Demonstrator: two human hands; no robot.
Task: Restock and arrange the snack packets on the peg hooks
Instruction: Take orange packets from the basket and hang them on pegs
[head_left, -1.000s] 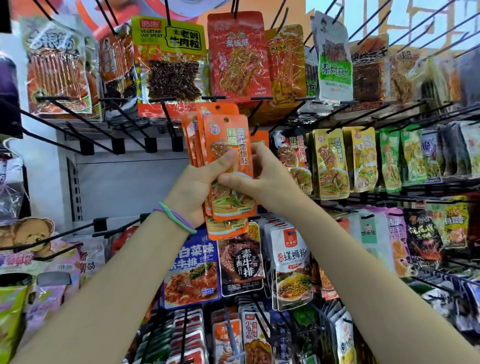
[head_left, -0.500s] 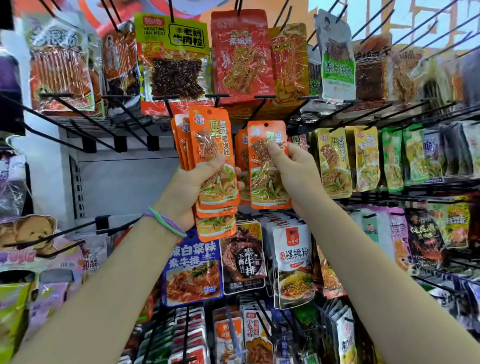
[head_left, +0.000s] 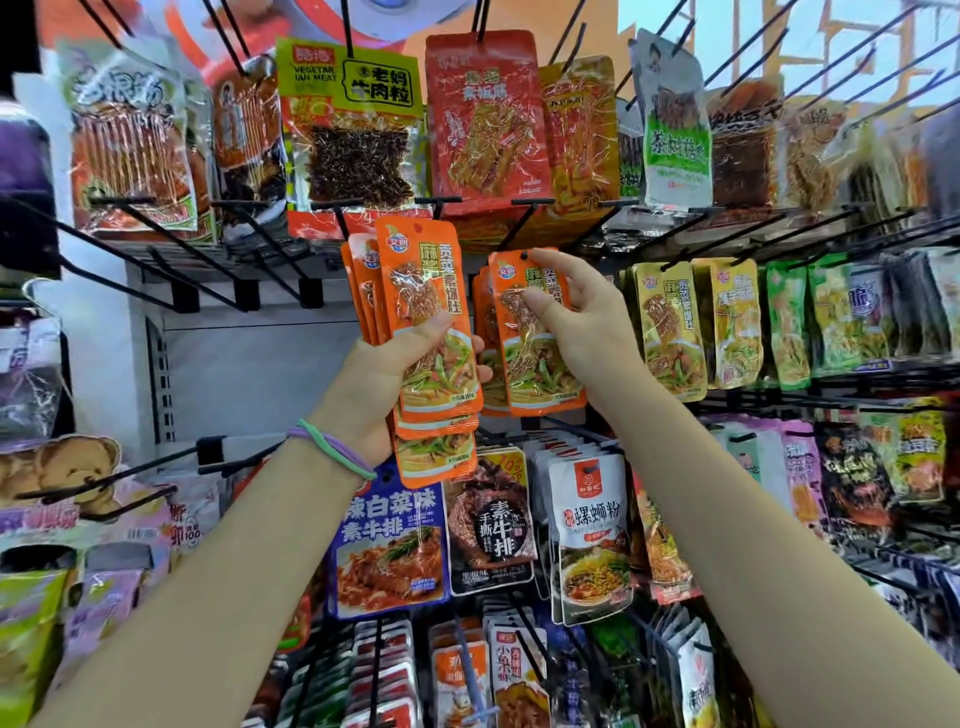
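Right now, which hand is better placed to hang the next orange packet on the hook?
The right hand: it pinches one packet with its hole at the hook tip. The left hand grips the stack.

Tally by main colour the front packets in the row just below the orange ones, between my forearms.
blue packet: 1
black packet: 1
white packet: 1
orange-brown packet, partly hidden behind the white one: 1
Total: 4
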